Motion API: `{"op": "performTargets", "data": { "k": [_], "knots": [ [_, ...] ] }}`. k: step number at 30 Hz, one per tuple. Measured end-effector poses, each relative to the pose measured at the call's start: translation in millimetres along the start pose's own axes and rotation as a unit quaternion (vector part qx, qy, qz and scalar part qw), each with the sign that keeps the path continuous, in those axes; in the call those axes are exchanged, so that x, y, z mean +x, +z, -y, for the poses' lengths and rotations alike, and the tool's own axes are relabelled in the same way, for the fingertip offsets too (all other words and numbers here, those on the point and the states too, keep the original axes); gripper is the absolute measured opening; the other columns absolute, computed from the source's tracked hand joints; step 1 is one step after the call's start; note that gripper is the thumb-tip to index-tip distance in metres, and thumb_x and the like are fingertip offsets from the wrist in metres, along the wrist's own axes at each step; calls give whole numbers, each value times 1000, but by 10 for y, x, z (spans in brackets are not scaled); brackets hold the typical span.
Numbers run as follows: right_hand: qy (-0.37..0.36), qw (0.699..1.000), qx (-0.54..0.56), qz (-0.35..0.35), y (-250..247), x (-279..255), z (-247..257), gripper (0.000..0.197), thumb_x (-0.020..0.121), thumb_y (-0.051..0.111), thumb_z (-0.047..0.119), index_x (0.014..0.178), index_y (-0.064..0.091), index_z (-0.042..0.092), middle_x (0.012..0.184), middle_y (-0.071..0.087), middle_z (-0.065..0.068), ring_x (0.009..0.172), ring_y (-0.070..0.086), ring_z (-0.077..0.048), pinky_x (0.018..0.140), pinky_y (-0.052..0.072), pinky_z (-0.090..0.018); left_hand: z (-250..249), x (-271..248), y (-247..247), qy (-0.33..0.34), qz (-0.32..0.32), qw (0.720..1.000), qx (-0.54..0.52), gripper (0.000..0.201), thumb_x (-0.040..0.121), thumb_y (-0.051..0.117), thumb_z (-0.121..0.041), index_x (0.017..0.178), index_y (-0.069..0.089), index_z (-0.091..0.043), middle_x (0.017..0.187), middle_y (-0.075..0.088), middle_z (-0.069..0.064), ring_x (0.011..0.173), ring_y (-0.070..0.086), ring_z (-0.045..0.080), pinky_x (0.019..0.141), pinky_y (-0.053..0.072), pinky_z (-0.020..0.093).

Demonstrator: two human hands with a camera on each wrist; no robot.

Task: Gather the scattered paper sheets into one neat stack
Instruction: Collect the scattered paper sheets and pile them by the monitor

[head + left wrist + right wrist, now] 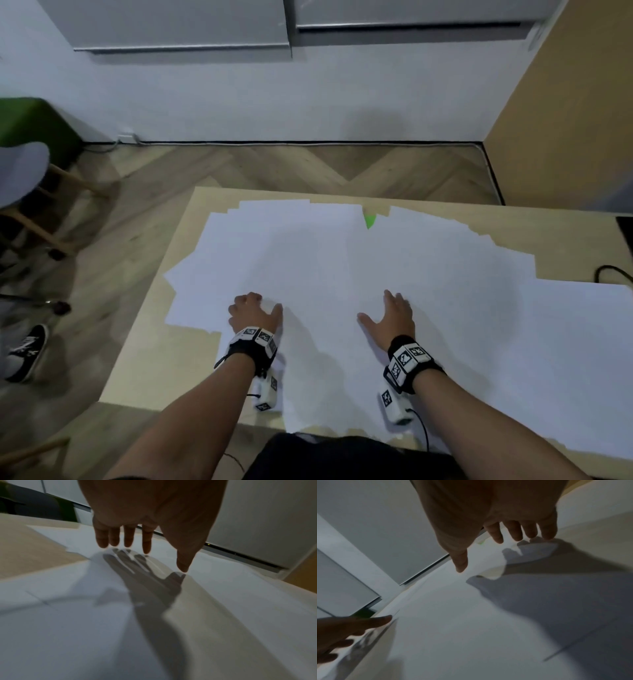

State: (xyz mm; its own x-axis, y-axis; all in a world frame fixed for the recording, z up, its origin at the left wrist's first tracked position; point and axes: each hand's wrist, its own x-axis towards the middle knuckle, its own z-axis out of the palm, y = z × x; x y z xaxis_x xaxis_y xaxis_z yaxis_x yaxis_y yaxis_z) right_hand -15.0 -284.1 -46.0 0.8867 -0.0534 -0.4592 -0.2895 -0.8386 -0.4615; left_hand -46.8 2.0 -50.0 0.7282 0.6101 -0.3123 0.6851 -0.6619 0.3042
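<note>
Several white paper sheets (342, 267) lie overlapped across most of the light wooden table (147, 359). My left hand (251, 313) hovers over the sheets near the left front, fingers bent down a little, fingertips (127, 543) just above the paper (85, 628) with their shadow under them. My right hand (390, 317) is over the middle of the spread, fingers straight and thumb out to the left; in the right wrist view the fingers (515, 534) hang close over the paper (471, 622). Neither hand holds a sheet.
A small green piece (370, 221) shows between sheets at the table's far edge. A black cable (613, 272) lies at the right edge. A chair (24, 178) and a shoe (25, 353) are on the floor to the left. Cabinets (291, 27) line the far wall.
</note>
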Motion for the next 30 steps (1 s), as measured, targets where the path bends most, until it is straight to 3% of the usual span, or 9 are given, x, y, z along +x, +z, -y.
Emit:
{"op": "performTargets", "data": {
  "k": [5, 8, 11, 14, 18, 22, 24, 26, 30],
  "knots": [
    [87, 995, -55, -17, 308, 3, 305, 114, 77, 49, 80, 156, 0, 14, 163, -4, -12, 150, -5, -32, 120, 10, -50, 515, 451, -221, -45, 4, 999, 16, 105, 71, 58, -78, 149, 30, -14, 159, 20, 14, 147, 14, 35, 117, 21, 51],
    [114, 992, -54, -10, 446, -43, 447, 116, 77, 46, 82, 156, -4, 13, 163, -10, -13, 150, -10, -32, 120, 5, -51, 709, 637, -310, -31, 29, 997, 71, 114, 76, 41, -85, 157, 5, -14, 164, -5, 15, 150, -4, 35, 121, 9, 51],
    [132, 990, -53, -10, 583, -89, 606, 115, 79, 42, 82, 156, -7, 11, 162, -15, -14, 149, -13, -31, 121, 1, -51, 739, 617, -288, 0, 53, 995, 84, 114, 78, 32, -86, 157, -5, -13, 163, -12, 16, 150, -10, 36, 121, 4, 51],
    [140, 988, -59, -11, 756, -121, 804, 116, 80, 38, 83, 155, -11, 8, 160, -20, -15, 148, -18, -32, 120, -2, -51, 607, 413, -227, 15, 96, 989, 112, 113, 78, 32, -86, 156, -3, -12, 163, -8, 18, 150, -5, 38, 119, 3, 54],
    [152, 986, -68, -19, 874, -117, 1012, 118, 79, 39, 83, 154, -12, 6, 161, -19, -16, 148, -17, -32, 120, -1, -51, 429, 433, -414, 11, 74, 992, 98, 101, 74, 42, -84, 145, 31, -13, 149, 35, 13, 139, 25, 35, 114, 18, 54],
    [149, 984, -92, -21, 855, -96, 1072, 119, 79, 44, 81, 154, -12, 7, 161, -16, -15, 149, -13, -33, 120, 5, -51, 728, 952, -628, -51, 50, 996, 61, 121, 65, 51, -88, 154, 17, -13, 161, 12, 14, 148, 7, 36, 115, 20, 55],
    [144, 985, -98, -18, 819, -95, 1051, 117, 80, 47, 79, 155, -10, 9, 162, -14, -15, 150, -9, -33, 119, 10, -50, 903, 1149, -703, -84, 54, 993, 69, 137, 55, 55, -93, 156, 8, -12, 162, 7, 13, 148, 8, 35, 112, 26, 56],
    [140, 984, -106, -17, 778, -103, 1029, 113, 81, 48, 77, 155, -7, 11, 163, -10, -14, 150, -5, -33, 118, 16, -49, 947, 1233, -769, -76, 57, 992, 83, 138, 54, 62, -89, 154, 10, -8, 157, 19, 15, 144, 19, 36, 106, 35, 54],
    [129, 985, -113, -11, 757, -131, 1048, 108, 83, 45, 76, 155, -4, 12, 163, -5, -14, 150, 0, -34, 115, 22, -49, 951, 1204, -798, -58, 34, 997, 35, 111, 61, 77, -70, 140, 32, -6, 138, 36, 13, 130, 32, 37, 88, 48, 50]
  ]
}}
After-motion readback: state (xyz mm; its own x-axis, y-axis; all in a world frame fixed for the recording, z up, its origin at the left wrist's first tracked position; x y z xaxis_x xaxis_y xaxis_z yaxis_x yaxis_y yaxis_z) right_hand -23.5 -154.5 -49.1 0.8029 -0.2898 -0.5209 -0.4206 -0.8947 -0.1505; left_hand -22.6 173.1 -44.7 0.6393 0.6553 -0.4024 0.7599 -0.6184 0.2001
